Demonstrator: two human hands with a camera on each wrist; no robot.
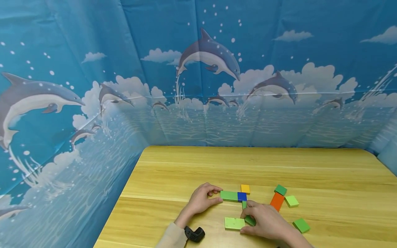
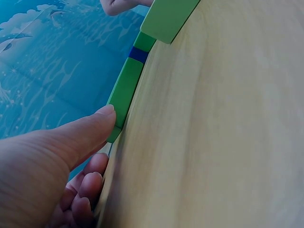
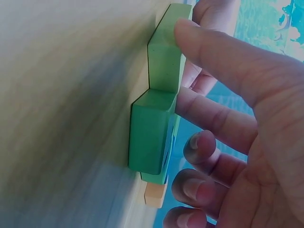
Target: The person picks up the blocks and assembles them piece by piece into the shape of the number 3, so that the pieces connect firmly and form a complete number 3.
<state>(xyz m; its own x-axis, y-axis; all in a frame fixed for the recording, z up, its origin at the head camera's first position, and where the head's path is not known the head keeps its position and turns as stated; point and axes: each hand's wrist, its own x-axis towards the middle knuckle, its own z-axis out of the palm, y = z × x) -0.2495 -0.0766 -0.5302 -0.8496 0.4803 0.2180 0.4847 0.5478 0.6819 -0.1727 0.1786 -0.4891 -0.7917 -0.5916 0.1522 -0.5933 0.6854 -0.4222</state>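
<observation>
My left hand [image 1: 201, 198] pinches the left end of a long green block [image 1: 228, 196] between thumb and forefinger. A small blue block [image 1: 242, 197] adjoins its right end. With thumb and forefinger my right hand [image 1: 265, 220] grips the right end of a light green block [image 1: 234, 224], nearer the front. Right beside that end sits a darker green block [image 3: 149, 133], partly covered by the right hand in the head view. Between it and the blue block shows a strip of another green block [image 1: 244, 204]. The right hand's other fingers curl loosely.
Just behind the blue block lies a yellow block [image 1: 245, 188]. To the right are an orange block [image 1: 277, 201], a small green block [image 1: 280, 189], a light green block [image 1: 291, 201] and a green block [image 1: 301, 225]. A dolphin-print curtain [image 1: 192, 127] borders the wooden table [image 1: 167, 172].
</observation>
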